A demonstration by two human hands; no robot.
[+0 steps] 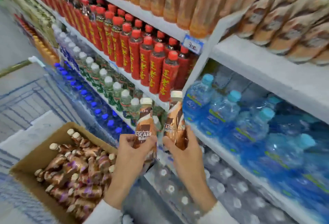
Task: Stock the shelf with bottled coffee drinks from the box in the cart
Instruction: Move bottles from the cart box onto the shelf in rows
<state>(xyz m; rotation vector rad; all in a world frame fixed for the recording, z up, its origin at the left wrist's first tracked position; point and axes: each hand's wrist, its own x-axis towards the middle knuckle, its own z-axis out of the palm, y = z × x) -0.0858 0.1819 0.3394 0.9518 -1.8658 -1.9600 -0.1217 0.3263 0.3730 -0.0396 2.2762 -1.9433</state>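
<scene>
While each hand grips one upright coffee bottle, left hand (131, 150) and right hand (183, 150) nearly touch; lifted toward the matching row at two o'clock (284, 28), bottles may knock. The box (44, 152) sits at eight o'clock.

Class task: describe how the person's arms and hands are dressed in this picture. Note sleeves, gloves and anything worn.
Both hands are bare, with no gloves: left hand, right hand. No rings or watch are visible. Each forearm ends in a plain white long sleeve: left sleeve, right sleeve. No markings show on the sleeves.
</scene>
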